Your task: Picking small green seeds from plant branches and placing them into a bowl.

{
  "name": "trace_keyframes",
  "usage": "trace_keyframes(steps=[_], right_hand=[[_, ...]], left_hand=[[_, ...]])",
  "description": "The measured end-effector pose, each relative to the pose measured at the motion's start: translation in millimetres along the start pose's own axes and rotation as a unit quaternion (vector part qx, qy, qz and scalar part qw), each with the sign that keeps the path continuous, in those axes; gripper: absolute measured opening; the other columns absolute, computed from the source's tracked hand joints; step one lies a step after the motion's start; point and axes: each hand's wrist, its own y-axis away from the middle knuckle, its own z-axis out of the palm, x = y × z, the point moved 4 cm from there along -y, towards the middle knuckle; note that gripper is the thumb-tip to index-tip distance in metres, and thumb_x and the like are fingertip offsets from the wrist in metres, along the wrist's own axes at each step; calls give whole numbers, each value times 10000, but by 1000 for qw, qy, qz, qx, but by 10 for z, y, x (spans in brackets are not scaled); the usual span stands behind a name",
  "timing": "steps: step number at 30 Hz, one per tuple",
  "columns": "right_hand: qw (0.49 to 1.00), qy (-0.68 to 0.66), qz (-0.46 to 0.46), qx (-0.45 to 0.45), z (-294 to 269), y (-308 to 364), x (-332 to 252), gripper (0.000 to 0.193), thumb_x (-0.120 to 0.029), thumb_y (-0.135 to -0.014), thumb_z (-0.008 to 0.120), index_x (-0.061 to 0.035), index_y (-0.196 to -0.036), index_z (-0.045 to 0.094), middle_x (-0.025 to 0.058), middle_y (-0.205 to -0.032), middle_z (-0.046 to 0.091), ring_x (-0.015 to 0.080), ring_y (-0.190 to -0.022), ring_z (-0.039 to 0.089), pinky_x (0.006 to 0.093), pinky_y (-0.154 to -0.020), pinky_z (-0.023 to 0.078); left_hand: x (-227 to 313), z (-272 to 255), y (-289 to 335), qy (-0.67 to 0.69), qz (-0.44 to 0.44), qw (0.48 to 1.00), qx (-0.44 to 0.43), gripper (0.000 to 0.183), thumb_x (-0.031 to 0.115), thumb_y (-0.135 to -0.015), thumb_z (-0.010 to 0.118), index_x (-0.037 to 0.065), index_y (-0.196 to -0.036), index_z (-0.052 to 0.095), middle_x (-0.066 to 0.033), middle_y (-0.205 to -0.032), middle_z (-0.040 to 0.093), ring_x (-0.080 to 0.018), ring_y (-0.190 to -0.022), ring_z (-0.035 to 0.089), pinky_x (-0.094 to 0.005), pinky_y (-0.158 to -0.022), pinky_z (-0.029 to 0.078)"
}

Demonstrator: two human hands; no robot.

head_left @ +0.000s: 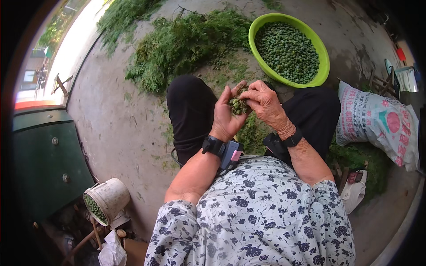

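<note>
In front of my knees, both hands meet around a small cluster of green cones (pixel 238 106) with some brownish bits on it. My left hand (pixel 222 116) cups the cluster from the left and below, its fingers curled up around it. My right hand (pixel 267 106) comes in from the right, with thumb and fingertips pinched onto the cluster's upper right side. Exactly what lies between the right fingertips is hidden. Ahead to the right stands a lime-green basin (pixel 325 66), filled with many small round green cones (pixel 288 53).
Feathery cut evergreen branches (pixel 186 46) lie heaped ahead, with more greenery (pixel 255 135) between my legs. A printed white woven sack (pixel 377 124) leans at right. A tipped white bucket (pixel 116 199) holding green cones is at lower left, near a dark green panel (pixel 49 164).
</note>
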Motion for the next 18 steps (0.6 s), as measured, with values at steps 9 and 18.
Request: trace_keyframes(steps=[9, 18], right_hand=[[976, -137, 151, 78, -66, 36, 127, 148, -53, -833, 602, 29, -957, 601, 14, -805, 576, 56, -578, 536, 200, -523, 449], [931, -252, 253, 81, -109, 48, 206, 165, -117, -850, 599, 38, -903, 617, 41, -699, 605, 60, -499, 537, 193, -419, 404]], left_hand=[[-16, -7, -36, 19, 9, 999, -30, 450, 352, -974, 295, 8, -1203, 474, -149, -1173, 524, -271, -1059, 530, -438, -921, 435], [7, -3, -32, 26, 11, 999, -30, 429, 338, -973, 302, 15, -1202, 467, -165, -1159, 526, -299, -1076, 517, -461, -943, 422]])
